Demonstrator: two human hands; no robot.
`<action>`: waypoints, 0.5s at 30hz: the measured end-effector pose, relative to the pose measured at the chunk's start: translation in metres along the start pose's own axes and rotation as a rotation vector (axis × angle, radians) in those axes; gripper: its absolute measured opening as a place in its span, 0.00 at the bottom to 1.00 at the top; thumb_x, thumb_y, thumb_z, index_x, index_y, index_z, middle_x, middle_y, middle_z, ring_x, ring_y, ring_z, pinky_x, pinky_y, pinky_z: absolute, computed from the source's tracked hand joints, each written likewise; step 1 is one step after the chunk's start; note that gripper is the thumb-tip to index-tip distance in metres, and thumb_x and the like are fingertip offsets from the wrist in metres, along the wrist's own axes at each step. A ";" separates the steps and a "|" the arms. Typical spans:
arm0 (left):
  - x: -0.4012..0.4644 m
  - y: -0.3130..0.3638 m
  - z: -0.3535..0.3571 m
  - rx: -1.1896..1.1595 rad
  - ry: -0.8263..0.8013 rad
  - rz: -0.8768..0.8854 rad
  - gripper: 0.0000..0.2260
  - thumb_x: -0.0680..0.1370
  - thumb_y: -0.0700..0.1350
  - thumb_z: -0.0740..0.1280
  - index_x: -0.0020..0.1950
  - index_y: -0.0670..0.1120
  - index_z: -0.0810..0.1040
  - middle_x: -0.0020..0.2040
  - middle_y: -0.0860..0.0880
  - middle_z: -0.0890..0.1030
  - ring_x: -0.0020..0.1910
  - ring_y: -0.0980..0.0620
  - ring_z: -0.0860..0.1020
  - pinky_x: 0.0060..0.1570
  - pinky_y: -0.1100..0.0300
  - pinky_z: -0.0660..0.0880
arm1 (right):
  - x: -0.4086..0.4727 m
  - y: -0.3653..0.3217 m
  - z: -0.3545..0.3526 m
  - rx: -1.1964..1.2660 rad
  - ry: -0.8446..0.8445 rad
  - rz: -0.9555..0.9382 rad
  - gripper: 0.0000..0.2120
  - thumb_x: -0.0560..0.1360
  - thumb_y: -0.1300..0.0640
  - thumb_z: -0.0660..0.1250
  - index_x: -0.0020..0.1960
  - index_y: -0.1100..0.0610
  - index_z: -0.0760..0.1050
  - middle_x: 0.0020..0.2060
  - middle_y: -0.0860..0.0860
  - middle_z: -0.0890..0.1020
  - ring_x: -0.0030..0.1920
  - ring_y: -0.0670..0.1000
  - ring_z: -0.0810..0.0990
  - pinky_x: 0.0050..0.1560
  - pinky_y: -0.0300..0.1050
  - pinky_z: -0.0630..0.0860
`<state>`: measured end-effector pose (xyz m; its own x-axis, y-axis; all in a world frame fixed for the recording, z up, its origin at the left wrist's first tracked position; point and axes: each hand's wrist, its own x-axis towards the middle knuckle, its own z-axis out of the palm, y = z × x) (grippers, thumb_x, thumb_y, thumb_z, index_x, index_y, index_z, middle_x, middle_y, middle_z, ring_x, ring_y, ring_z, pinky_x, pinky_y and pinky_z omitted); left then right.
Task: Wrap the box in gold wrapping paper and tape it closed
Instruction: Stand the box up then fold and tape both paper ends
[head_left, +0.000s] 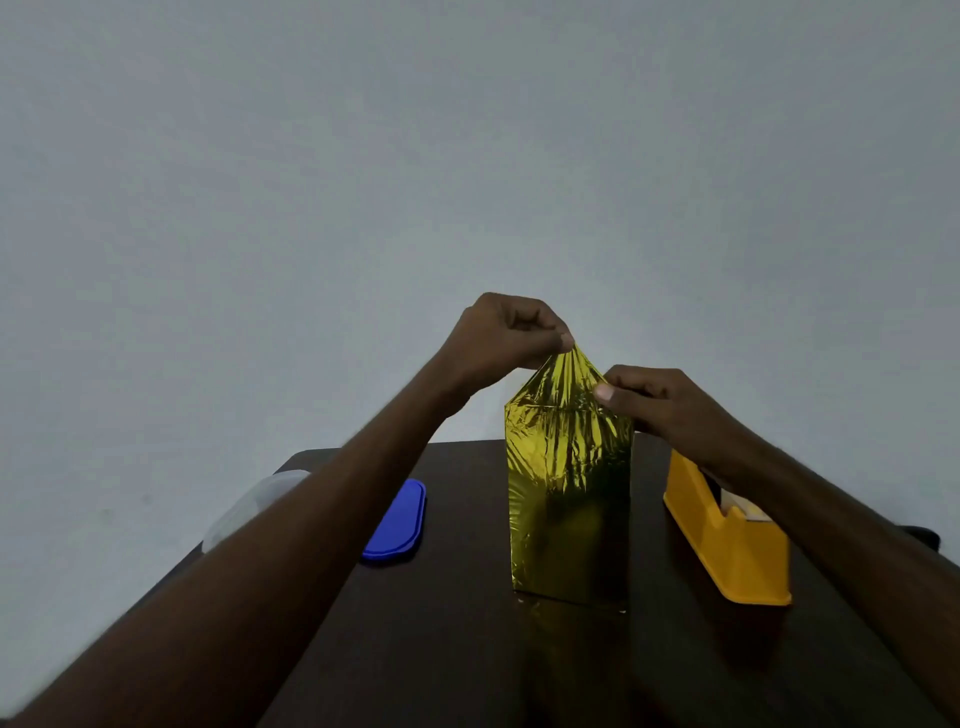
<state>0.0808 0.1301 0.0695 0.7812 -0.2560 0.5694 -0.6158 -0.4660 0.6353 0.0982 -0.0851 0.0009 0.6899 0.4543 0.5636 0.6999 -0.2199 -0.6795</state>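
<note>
Tall box wrapped in crinkled gold foil paper (569, 499) stands upright mid-table on the dark wooden table (457, 639). Left hand (501, 338) pinches the paper's gathered top peak; right hand (660, 400) pinches its right slope. Yellow plastic tape dispenser (727, 540) just right of box, blue oval plastic lid (397, 522) left.

A dark brown wooden table (467, 649) with a glossy top carries everything, its far edge set near a plain pale wall. Near the middle stands the gold-wrapped box (569, 499) upright on its end, its foil mirrored faintly in the tabletop just in front of it. To its left, apart from it, a blue plastic lid (397, 522) lies flat. At the far left corner sits a clear plastic container (254, 506), partly hidden. To the right of the box rests a yellow tape dispenser (727, 540), placed lengthwise.
</note>
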 end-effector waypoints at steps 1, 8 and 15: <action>0.000 -0.001 0.001 -0.023 0.001 -0.011 0.04 0.75 0.43 0.72 0.45 0.43 0.84 0.44 0.39 0.84 0.44 0.47 0.82 0.51 0.50 0.80 | 0.000 0.000 0.000 0.024 -0.005 0.011 0.11 0.79 0.49 0.63 0.43 0.52 0.80 0.39 0.55 0.80 0.42 0.57 0.78 0.45 0.54 0.75; 0.002 -0.013 0.010 -0.067 0.036 -0.052 0.05 0.75 0.45 0.70 0.44 0.44 0.82 0.43 0.39 0.84 0.41 0.43 0.81 0.47 0.49 0.79 | 0.003 0.004 0.002 0.084 -0.005 0.022 0.18 0.79 0.49 0.63 0.42 0.64 0.75 0.37 0.61 0.70 0.39 0.51 0.70 0.44 0.44 0.69; 0.008 -0.021 0.017 0.136 -0.003 -0.123 0.05 0.78 0.47 0.67 0.47 0.47 0.80 0.38 0.44 0.82 0.35 0.53 0.76 0.40 0.58 0.72 | 0.007 0.014 0.000 0.150 -0.008 0.062 0.11 0.81 0.57 0.62 0.49 0.63 0.79 0.42 0.59 0.80 0.45 0.53 0.79 0.50 0.45 0.75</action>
<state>0.1016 0.1239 0.0518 0.8501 -0.1924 0.4902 -0.4961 -0.6045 0.6233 0.1129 -0.0852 -0.0045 0.7291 0.4507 0.5150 0.6201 -0.1164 -0.7759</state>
